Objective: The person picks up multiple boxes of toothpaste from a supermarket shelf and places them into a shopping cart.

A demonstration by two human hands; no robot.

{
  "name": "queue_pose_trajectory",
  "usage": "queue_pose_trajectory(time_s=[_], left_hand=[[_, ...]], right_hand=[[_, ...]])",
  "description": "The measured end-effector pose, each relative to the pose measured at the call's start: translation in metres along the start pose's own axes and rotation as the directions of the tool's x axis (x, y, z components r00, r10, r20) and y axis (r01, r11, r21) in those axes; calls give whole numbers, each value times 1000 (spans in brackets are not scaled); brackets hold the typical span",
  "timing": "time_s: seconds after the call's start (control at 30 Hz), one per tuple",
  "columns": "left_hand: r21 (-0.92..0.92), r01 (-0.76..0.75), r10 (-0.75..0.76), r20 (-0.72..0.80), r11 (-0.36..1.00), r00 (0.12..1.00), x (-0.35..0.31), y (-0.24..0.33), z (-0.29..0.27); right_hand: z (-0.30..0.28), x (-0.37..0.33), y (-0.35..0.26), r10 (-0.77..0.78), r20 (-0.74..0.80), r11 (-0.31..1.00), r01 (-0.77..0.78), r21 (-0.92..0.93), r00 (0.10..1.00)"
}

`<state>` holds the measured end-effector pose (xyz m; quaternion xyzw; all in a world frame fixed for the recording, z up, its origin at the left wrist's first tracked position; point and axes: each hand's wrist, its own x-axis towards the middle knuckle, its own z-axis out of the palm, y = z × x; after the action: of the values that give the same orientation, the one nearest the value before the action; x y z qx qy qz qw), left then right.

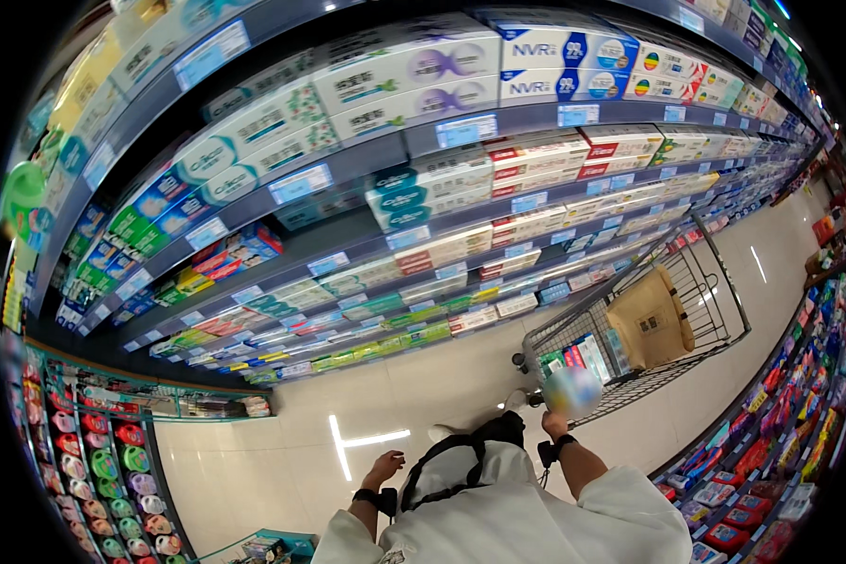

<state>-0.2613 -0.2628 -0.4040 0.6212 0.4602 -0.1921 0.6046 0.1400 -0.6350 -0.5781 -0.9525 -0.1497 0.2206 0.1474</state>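
You get a bright, evenly spread light, with darkness only in the deep gaps of the shelves ahead of your hands. White streaks glare off the glossy floor beside your left hand, and another gleams well to the right of your right hand. The roundish item in your right hand is a soft, pale smear. Farther out, shelf lines bow toward a black rim.
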Motion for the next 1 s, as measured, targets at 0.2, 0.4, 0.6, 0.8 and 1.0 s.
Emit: queue_pose_trajectory(time_s=[0.2,0.4,0.6,0.8,1.0], left_hand=[[-272,45,-47,-2,961,999,-35,-70,-43],[-266,153,-202,-166,952,965,-60,-88,-57],[-292,153,-199,-134,944,971,-61,-90,-78],[-422,96,-139,-72,901,988,-52,-72,-109],[-264,147,-189,-143,953,972,-30,-25,-83]], right_hand=[[-13,-8,-18,-2,-68,992,-7,-126,998],[-52,-31,-67,230,-21,973,-230,-28,973],[-86,-35,-86,264,10,945,-257,-203,964],[-73,-42,-80,366,-102,916,-378,-133,925],[-92,-39,-53,479,-95,869,-487,-89,873]])
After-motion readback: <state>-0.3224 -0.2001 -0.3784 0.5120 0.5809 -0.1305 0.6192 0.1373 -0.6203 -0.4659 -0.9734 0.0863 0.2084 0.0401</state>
